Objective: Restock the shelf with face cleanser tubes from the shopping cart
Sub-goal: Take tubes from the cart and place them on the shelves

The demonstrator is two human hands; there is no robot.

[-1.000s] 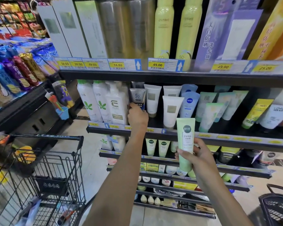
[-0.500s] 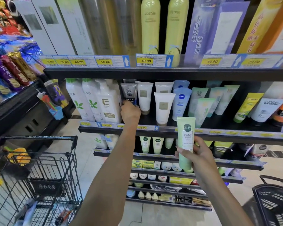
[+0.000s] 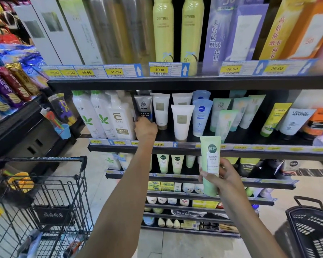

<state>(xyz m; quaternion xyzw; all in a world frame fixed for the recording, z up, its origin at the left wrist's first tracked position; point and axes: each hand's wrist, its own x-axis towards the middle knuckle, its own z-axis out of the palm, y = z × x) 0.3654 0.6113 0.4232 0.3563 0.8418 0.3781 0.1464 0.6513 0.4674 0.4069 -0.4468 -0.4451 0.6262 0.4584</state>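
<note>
Tubes of face cleanser fill the middle shelf across the centre of the head view, and two of them are in the person's hands. Compared with half a second ago, almost nothing has changed: both arms reach as before, and only the camera has shifted a touch, so the shelves sit slightly differently in the frame.

Left of centre, the left hand is up at the shelf with its fingers closed around the bottom end of a grey men's tube. That tube stands upright, cap down, just beside a white pump bottle on its left and a white tube on its right. The hand covers the tube's lower end, so whether it rests on the shelf cannot be told.

Lower right of centre, the right hand grips a pale green tube around its lower half, thumb across the front, fingers behind. The tube is upright, crimped end up, held in front of the shelf edge, below a blue tube and well apart from the left hand.

At the lower left stands the shopping cart, its contents too blurred to name. A dark basket sits at the lower right.
</note>
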